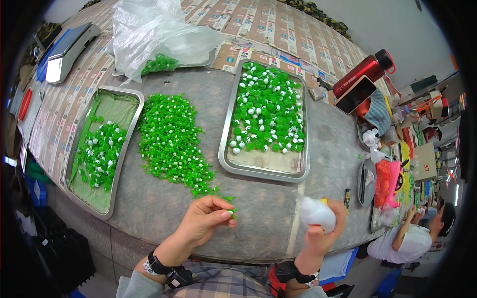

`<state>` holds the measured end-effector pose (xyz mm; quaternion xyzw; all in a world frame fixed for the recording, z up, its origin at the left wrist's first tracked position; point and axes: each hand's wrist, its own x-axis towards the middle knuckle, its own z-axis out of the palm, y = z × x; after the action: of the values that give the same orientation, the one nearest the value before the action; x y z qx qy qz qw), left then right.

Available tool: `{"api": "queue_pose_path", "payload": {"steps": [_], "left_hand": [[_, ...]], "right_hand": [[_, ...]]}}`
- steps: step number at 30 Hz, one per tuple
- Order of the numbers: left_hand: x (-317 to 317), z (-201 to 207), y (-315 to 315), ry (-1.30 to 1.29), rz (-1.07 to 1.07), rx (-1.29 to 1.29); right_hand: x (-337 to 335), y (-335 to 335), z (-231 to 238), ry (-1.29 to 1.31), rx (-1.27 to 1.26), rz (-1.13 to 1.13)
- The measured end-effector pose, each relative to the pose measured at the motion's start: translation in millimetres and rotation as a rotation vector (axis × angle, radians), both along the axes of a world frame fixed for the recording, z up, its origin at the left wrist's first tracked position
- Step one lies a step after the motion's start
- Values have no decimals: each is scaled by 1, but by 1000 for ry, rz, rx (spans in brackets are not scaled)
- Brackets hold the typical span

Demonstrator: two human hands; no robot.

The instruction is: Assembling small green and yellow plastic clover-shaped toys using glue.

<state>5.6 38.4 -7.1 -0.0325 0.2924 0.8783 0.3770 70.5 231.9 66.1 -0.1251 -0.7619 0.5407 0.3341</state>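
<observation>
We get only a blurred view of the bottle (316, 214), partly covered by the right hand (326, 232), and cannot make out its tip. Fingers of the left hand (204, 221) hide part of the green piece (232, 212), too small for us to tell its shape. In the pile (171, 139), single pieces overlap too closely for us to separate. The bag (149, 32) hides most of the tray (201, 63) beneath it. The phone (356, 94) covers part of the flask (361, 74). We lose both sleeves (133, 287) at the lower edge.
</observation>
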Motion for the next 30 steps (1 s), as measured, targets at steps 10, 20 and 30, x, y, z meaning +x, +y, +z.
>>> {"api": "queue_pose_path", "payload": {"steps": [10,20,30], "left_hand": [[-2,5,0,-52,-8,-78],[-2,4,1,-33,-17,-66],[-1,3,2,-24,-18,-50]], "right_hand": [[-11,-24,-5,155,178,138],[-12,-23,-5,91,244,246],[-10,-22,-7,123,190,199]]}}
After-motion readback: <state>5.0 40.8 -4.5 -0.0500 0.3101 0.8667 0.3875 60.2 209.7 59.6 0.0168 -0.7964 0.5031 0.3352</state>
